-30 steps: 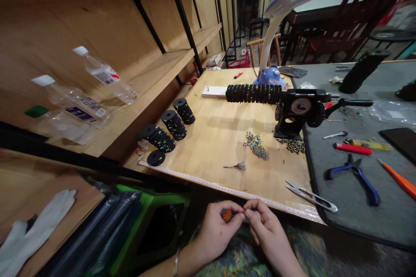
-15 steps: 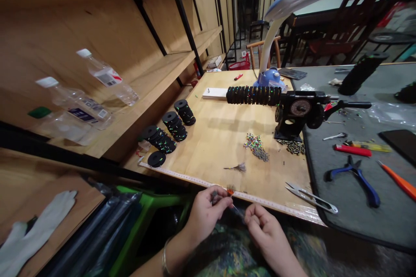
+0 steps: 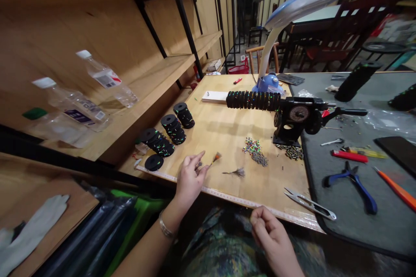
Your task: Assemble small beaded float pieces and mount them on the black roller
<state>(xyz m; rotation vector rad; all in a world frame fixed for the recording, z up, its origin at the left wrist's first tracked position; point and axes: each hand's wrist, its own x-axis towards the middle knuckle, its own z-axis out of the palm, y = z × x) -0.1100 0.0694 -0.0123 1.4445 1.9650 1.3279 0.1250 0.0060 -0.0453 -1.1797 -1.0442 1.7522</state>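
Note:
Between the fingertips of my left hand is a small orange bundle with a thin stem and a splayed, bristly end. This hand hovers over the wooden table's front part. A similar grey bristly bundle lies on the wood just right of it. My right hand is at the front edge, near a measuring tape strip, its fingers curled together; whatever they pinch is too small to make out. Beyond the hands lie a pile of coloured beads and small grey metal pieces.
Black foam spools stand at left. A black hand-cranked winder carries more spools, beside a blue lamp. Thread snips, blue-handled pliers and a red lighter lie right. Bottles rest on the shelf.
My left hand has moved forward and left over the table, carrying the orange bundle away from my right hand. The right hand stays close to the front edge, slightly lower.

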